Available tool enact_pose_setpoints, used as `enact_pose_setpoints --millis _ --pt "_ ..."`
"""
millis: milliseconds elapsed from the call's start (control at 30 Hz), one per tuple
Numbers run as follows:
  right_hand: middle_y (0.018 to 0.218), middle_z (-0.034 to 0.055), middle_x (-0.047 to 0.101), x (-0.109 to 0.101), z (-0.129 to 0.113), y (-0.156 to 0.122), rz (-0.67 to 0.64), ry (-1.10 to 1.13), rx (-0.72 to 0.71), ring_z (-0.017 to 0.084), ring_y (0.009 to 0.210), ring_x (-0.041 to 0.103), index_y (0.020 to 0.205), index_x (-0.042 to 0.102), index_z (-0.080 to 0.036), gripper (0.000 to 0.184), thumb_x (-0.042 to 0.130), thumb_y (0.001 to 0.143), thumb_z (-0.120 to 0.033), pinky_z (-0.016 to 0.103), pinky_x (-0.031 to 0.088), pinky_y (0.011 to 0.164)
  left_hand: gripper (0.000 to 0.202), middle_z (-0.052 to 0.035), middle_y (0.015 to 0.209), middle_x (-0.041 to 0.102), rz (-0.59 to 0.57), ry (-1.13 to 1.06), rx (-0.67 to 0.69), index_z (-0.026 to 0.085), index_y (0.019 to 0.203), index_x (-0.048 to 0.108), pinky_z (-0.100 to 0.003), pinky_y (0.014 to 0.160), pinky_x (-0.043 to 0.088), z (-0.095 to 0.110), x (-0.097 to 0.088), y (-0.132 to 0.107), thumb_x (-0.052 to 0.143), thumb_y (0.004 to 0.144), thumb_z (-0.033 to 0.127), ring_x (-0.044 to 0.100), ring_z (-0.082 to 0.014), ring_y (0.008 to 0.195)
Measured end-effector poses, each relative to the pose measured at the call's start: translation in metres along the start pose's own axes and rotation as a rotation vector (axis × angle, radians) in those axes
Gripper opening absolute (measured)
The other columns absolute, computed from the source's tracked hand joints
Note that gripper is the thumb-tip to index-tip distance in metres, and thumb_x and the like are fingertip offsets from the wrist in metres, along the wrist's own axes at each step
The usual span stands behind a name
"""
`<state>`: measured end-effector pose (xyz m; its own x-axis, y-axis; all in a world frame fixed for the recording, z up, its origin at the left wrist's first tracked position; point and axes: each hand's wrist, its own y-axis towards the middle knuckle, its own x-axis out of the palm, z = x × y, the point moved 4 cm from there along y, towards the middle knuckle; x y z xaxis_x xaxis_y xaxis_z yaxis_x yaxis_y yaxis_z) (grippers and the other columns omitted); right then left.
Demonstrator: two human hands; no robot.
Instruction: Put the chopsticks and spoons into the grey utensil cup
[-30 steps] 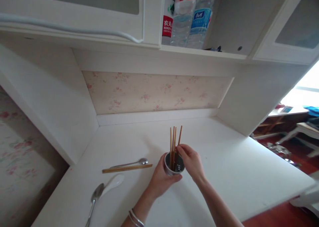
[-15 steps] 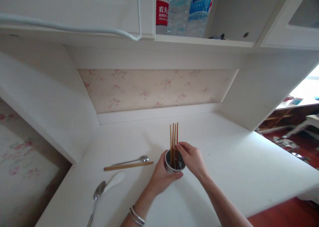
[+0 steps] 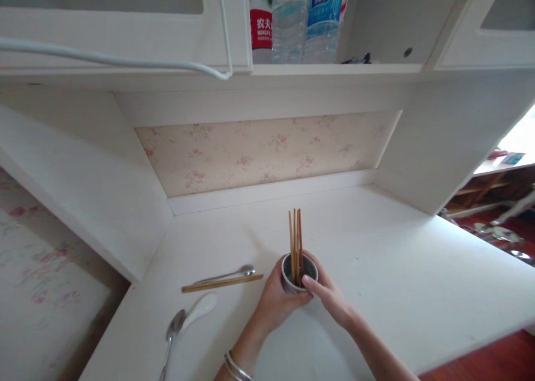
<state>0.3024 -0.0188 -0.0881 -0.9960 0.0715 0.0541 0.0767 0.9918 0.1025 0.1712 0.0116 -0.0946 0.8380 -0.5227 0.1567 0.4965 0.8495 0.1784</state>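
Note:
A grey metal cup (image 3: 310,266) is held between my two hands on the white tabletop. My left hand (image 3: 279,296) wraps around its left and near side, with the thumb across the front. On the right, my right hand (image 3: 326,289) clasps the cup, its thumb at the rim and its fingers behind the wall. Several wooden chopsticks (image 3: 296,242) stand upright inside, leaning slightly together. To the left lie loose chopsticks (image 3: 225,283) beside a long-handled metal spoon (image 3: 246,270). Nearer me are a white spoon (image 3: 204,306) and another metal spoon (image 3: 175,322), touching or overlapping.
Overhead, a cabinet shelf (image 3: 334,70) holds several plastic bottles (image 3: 288,24). A white cable (image 3: 125,62) hangs along the cabinet door. Side panels (image 3: 460,141) bound the tabletop (image 3: 397,269), with a floral wall panel (image 3: 259,152) behind.
My right hand has let go of a chopstick and moved down onto the cup's right side. The chopsticks now stand closer together. My left hand still holds the cup. The view has shifted slightly.

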Motion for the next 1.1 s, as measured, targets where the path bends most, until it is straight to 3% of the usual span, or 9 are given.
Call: enact_pose_setpoints --millis 200,400,433,500,567,633,767,867,1100 --pt "0.131 0.0126 0.059 0.007 0.014 -0.007 -0.075 0.12 -0.057 0.031 0.121 0.054 0.13 0.049 -0.022 0.076 0.08 0.065 -0.047 0.047 0.04 0.104 0.086 -0.0112 0.133 0.05 0.124 0.264 0.079 0.022 0.13 0.052 -0.041 0.11 0.034 -0.003 -0.009 -0.001 0.087 0.052 0.019 0.046 -0.0323 0.125" --pt "0.125 0.0123 0.064 0.007 0.019 -0.005 -0.065 0.216 -0.037 0.032 0.115 0.058 0.126 0.052 -0.022 0.067 0.079 0.067 -0.04 0.048 0.043 0.099 0.108 -0.0135 0.145 0.037 -0.064 0.419 -0.006 0.024 0.144 0.036 -0.046 0.114 0.027 0.013 -0.019 -0.015 0.09 0.05 0.028 0.033 -0.0343 0.136" --pt "0.124 0.0123 0.064 0.007 0.019 -0.005 -0.068 0.222 -0.039 0.032 0.115 0.058 0.127 0.052 -0.021 0.068 0.079 0.067 -0.04 0.048 0.043 0.099 0.105 -0.0136 0.146 0.037 -0.056 0.466 -0.022 0.025 0.144 0.036 -0.047 0.114 0.027 0.018 -0.025 -0.019 0.089 0.053 0.03 0.034 -0.0342 0.136" --pt "0.123 0.0116 0.064 0.007 0.018 -0.005 -0.079 0.211 -0.049 0.031 0.114 0.058 0.128 0.052 -0.021 0.07 0.08 0.066 -0.039 0.046 0.043 0.099 0.078 -0.0125 0.14 0.045 -0.014 0.593 -0.024 0.025 0.138 0.044 -0.046 0.111 0.031 0.031 -0.042 -0.024 0.079 0.069 0.032 0.042 -0.0311 0.13" --pt "0.122 0.0102 0.065 0.007 0.017 -0.005 -0.095 0.191 -0.052 0.03 0.112 0.059 0.127 0.052 -0.022 0.071 0.081 0.064 -0.037 0.044 0.043 0.098 0.041 -0.0085 0.122 0.059 0.002 0.751 0.004 0.025 0.12 0.059 -0.042 0.102 0.04 0.042 -0.062 -0.027 0.067 0.08 0.029 0.055 -0.0264 0.114" --pt "0.12 0.0093 0.065 0.007 0.016 -0.005 -0.105 0.186 -0.041 0.029 0.11 0.059 0.127 0.053 -0.023 0.071 0.082 0.064 -0.037 0.042 0.043 0.097 0.02 -0.0047 0.107 0.064 -0.001 0.941 0.02 0.025 0.103 0.064 -0.04 0.095 0.042 0.05 -0.083 -0.028 0.061 0.083 0.026 0.057 -0.0249 0.105" --pt "0.123 0.0098 0.064 0.005 0.02 -0.004 -0.108 0.18 -0.034 0.03 0.113 0.057 0.129 0.05 -0.023 0.076 0.083 0.062 -0.037 0.046 0.04 0.1 0.015 -0.0044 0.098 0.065 -0.081 1.317 -0.06 0.022 0.093 0.065 -0.037 0.089 0.041 0.048 -0.125 -0.026 0.051 0.087 0.021 0.056 -0.024 0.099" --pt "0.124 0.0096 0.063 0.004 0.025 -0.003 -0.126 0.169 -0.041 0.03 0.114 0.056 0.131 0.049 -0.023 0.075 0.082 0.064 -0.037 0.046 0.039 0.101 0.016 -0.0049 0.098 0.065 -0.2 1.483 -0.134 0.021 0.093 0.065 -0.036 0.086 0.04 0.038 -0.145 -0.024 0.05 0.087 0.019 0.055 -0.0234 0.096" --pt "0.123 0.0092 0.063 0.002 0.027 -0.003 -0.147 0.176 -0.06 0.029 0.113 0.056 0.132 0.048 -0.022 0.075 0.082 0.066 -0.034 0.045 0.039 0.1 0.009 -0.0036 0.094 0.063 -0.286 1.436 -0.178 0.02 0.086 0.061 -0.03 0.083 0.038 0.029 -0.154 -0.014 0.052 0.084 0.021 0.055 -0.0208 0.093"
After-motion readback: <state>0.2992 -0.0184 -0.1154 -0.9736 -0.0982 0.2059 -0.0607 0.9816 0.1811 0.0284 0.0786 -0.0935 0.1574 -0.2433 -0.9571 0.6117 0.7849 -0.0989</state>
